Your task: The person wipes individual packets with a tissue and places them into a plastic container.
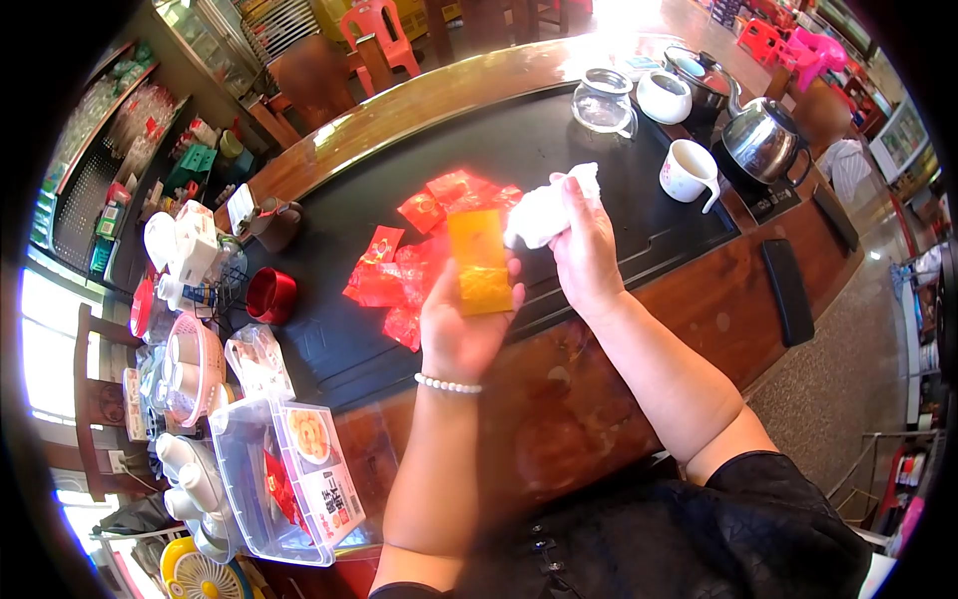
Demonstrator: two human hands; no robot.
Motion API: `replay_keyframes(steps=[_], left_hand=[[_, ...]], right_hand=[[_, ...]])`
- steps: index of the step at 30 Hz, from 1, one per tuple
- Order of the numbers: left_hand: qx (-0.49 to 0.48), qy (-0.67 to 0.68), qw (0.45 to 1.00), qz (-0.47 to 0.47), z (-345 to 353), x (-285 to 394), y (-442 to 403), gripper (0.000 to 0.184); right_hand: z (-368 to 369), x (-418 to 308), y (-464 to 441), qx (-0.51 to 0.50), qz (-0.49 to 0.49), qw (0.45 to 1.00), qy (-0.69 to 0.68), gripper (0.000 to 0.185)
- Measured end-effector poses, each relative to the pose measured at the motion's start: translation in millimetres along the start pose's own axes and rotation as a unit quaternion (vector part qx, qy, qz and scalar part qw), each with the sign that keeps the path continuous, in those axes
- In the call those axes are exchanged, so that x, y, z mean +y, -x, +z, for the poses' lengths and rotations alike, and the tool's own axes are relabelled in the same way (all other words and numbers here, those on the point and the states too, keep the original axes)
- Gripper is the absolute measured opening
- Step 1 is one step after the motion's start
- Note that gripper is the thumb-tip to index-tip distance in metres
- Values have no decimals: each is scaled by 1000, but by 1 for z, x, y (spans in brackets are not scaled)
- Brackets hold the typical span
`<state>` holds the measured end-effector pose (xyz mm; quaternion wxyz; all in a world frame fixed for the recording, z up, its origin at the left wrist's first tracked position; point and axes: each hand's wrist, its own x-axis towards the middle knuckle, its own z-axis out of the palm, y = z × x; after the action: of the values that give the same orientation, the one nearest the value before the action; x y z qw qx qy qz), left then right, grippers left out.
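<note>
My left hand [457, 331], with a white bead bracelet at the wrist, holds a flat yellow-gold rectangular case [479, 250] upright, fingers wrapped round its lower part. Closed round a crumpled white tissue [544, 215] is my right hand [587, 258], just right of the case, thumb on top. The tissue comes close to the case's right edge; I cannot tell if they touch. Behind and left of my left hand, several shiny red packets [379, 280] lie in a loose pile on the black tea tray [344, 205].
A glass pot [603, 105], a floral mug [689, 172] and a steel kettle [763, 140] stand at the right. On the left are a red cup [271, 296], a pink basket [208, 364] and a clear plastic box [244, 479]. A dark phone-like slab [788, 293] lies near the right edge.
</note>
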<state>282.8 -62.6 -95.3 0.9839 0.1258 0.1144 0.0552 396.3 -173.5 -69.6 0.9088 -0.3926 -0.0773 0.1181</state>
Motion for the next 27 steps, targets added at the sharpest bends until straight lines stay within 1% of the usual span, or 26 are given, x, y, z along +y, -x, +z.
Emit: replay_keyframes(steps=[1, 3, 4, 5, 6, 7, 8, 9, 10, 11, 12, 14, 15, 18, 21, 22, 24, 26, 27], left_hand=[[-12, 4, 1000, -6, -3, 1, -1, 47], [-8, -16, 1000, 7, -6, -1, -1, 46], [-6, -26, 1000, 14, -8, -2, -1, 45], [-55, -21, 998, 26, -13, -2, -2, 44], [-104, -15, 994, 38, -16, -2, -4, 42], [-153, -10, 987, 49, -19, -1, -5, 41], [-162, -5, 985, 51, -22, -2, -5, 40], [-171, -1, 984, 54, -18, -3, -5, 39], [-181, 4, 982, 57, -16, -3, -5, 39], [-152, 34, 987, 36, -17, -2, -5, 39], [-135, 35, 990, 37, -14, -3, -4, 39], [-102, 37, 993, 38, -7, -5, 0, 41], [-163, 60, 984, 26, -7, -3, 0, 42], [-142, 80, 985, 63, -9, -1, -3, 42], [-100, 78, 988, 88, -7, 2, -3, 42], [-84, 73, 989, 100, -7, 3, -3, 43], [-152, 90, 982, 71, -15, 3, -6, 45], [-218, 107, 969, 42, -25, 3, -9, 47], [-158, 87, 982, 56, -17, 2, -5, 48]], right_hand=[[0, 2, 2, -34, -15, 999, -5, 27], [0, 3, 7, -143, -35, 986, 78, 27], [2, 0, 14, -194, -25, 974, 115, 27], [4, -5, 23, -245, -19, 957, 153, 27], [5, -5, 26, -305, -114, 897, 300, 19], [4, 1, 29, -333, -185, 844, 379, 18], [4, 7, 31, -355, -254, 778, 452, 18], [11, 3, 38, -344, -278, 771, 458, 21], [12, 4, 37, -330, -283, 768, 470, 18], [12, 5, 37, -316, -288, 764, 482, 16], [13, 6, 36, -302, -293, 761, 494, 14], [9, 4, 33, -308, -289, 741, 522, 11], [7, 3, 31, -310, -288, 730, 536, 10], [2, 6, 28, -295, -278, 732, 547, 10], [1, 9, 31, -230, -223, 808, 495, 9], [3, 9, 31, -238, -241, 815, 471, 10], [7, 8, 31, -255, -276, 826, 421, 11], [10, 6, 33, -343, -322, 763, 443, 13], [12, 7, 38, -350, -321, 752, 457, 14]])
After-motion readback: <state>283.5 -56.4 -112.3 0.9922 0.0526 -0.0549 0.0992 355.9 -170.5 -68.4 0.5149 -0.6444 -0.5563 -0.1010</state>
